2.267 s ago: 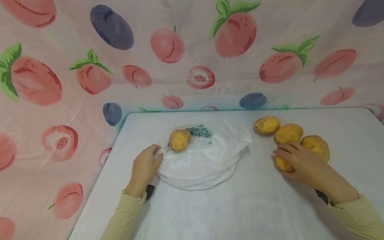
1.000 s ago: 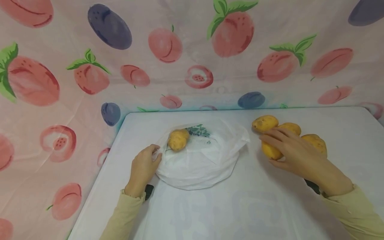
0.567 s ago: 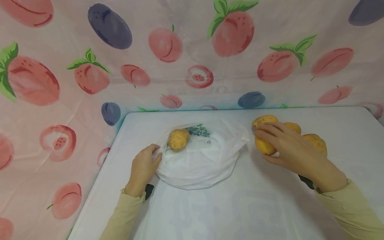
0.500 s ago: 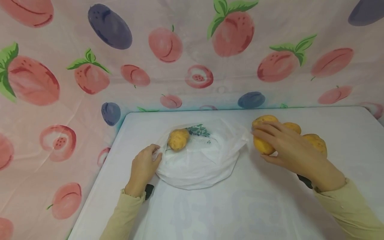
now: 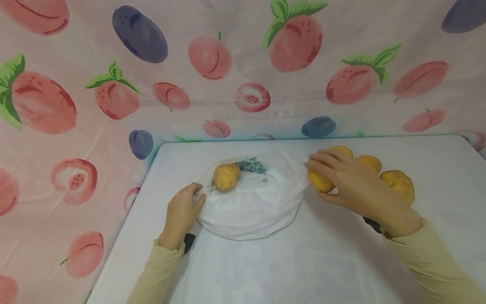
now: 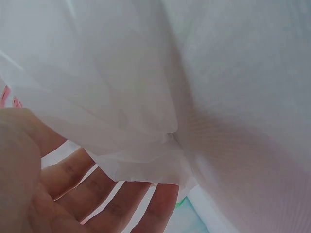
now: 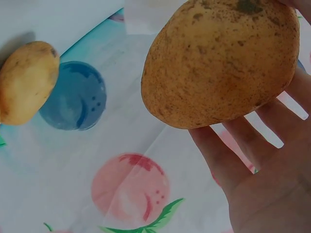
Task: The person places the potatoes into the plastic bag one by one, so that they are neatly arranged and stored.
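A white plastic bag [image 5: 247, 219] with a green leaf print lies on the table, its mouth spread. One potato [image 5: 226, 177] rests in it at the left. My left hand [image 5: 183, 213] holds the bag's left rim; in the left wrist view the fingers [image 6: 114, 206] lie along the thin film's edge. A brown-speckled potato [image 7: 221, 63] is held in my right hand [image 5: 351, 181], raised beside the bag's right edge, thumb on one side and fingers on the other.
Three more potatoes sit at the back right: one partly hidden potato [image 5: 343, 150], a middle potato [image 5: 370, 163] and a lumpy potato [image 5: 399, 185]. A fruit-printed cloth [image 5: 235, 25] hangs behind and left of the white table [image 5: 273, 270].
My right hand has gripped the front potato of the right-hand group, lifted it and carried it left to the bag's right edge. The left hand stays at the bag's left rim.
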`<state>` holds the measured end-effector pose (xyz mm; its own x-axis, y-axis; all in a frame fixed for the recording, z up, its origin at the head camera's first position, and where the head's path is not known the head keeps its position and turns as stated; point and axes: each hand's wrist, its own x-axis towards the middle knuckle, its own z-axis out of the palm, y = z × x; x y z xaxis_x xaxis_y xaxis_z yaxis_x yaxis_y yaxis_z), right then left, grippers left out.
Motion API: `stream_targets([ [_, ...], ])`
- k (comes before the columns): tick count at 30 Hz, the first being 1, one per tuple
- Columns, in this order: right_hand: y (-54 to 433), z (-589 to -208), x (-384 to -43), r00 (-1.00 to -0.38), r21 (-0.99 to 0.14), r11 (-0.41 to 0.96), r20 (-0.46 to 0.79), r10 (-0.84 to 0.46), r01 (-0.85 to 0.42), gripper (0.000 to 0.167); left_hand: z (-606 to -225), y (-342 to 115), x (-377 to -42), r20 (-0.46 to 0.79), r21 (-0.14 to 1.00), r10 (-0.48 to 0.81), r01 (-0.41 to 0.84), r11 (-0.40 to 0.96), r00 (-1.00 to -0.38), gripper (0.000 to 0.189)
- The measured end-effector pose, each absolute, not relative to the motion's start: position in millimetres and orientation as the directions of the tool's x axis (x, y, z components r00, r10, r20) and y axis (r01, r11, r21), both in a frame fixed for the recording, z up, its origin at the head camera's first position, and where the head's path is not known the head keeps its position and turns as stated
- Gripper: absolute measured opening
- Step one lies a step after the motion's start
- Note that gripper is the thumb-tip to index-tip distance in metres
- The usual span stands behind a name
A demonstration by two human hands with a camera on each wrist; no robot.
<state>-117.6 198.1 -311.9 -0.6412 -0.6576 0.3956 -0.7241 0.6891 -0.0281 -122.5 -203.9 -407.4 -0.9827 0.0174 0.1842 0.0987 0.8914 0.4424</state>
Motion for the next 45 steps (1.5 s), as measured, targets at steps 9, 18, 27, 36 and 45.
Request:
stream_targets([
  [9, 177.6, -306.0, -118.8, -0.713, -0.08, 0.726, 0.286, -0.64, -0.683, 0.066, -408.9, -204.6, -122.4, 0.174, 0.439, 0.011, 0.088, 0.894, -0.985, 0.028],
  [18, 159.9, -308.1, -123.2, -0.712, -0.123, 0.71, 0.27, -0.649, -0.694, 0.065, -409.0, -205.2, -123.1, 0.176, 0.444, 0.015, 0.093, 0.891, -0.984, 0.028],
  [27, 138.8, -315.1, -129.0, -0.694, -0.151, 0.683, 0.272, -0.667, -0.715, 0.063, -408.5, -204.0, -122.8, 0.166, 0.447, 0.009, 0.084, 0.891, -0.986, 0.028],
  [36, 118.4, -322.1, -137.7, -0.665, -0.163, 0.648, 0.281, -0.692, -0.744, 0.06, -406.9, -202.5, -123.0, 0.179, 0.443, 0.015, 0.094, 0.891, -0.984, 0.027],
  [45, 104.9, -328.9, -145.1, -0.648, -0.203, 0.617, 0.297, -0.701, -0.76, 0.058, -407.5, -202.6, -123.2, 0.185, 0.443, 0.016, 0.098, 0.891, -0.983, 0.027],
])
